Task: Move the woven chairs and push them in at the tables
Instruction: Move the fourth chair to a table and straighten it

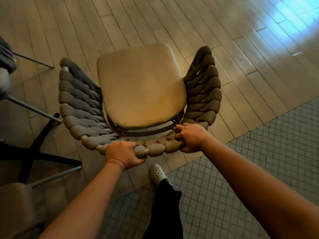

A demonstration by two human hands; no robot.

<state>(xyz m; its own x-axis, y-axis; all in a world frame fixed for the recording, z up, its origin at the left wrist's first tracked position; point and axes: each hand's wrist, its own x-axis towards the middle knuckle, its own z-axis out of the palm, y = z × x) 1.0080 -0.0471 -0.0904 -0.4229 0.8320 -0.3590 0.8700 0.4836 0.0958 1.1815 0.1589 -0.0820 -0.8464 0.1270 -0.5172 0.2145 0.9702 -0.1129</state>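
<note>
A woven chair (81, 104) with thick grey-brown rope arms and a beige seat cushion (139, 83) stands right below me, seen from above and behind. My left hand (122, 154) grips the top rail of its woven backrest on the left side. On the same rail, further right, my right hand (191, 137) is wrapped around the rope. The chair's legs are hidden under the seat.
Another woven chair (6, 56) with thin metal legs sits at the left edge. A black cross-shaped table base (39, 152) lies at lower left, beside a third seat (19, 204). Wooden planks stretch ahead; small square tiles cover the floor at right. My foot in a white clog (158, 173) is below the chair.
</note>
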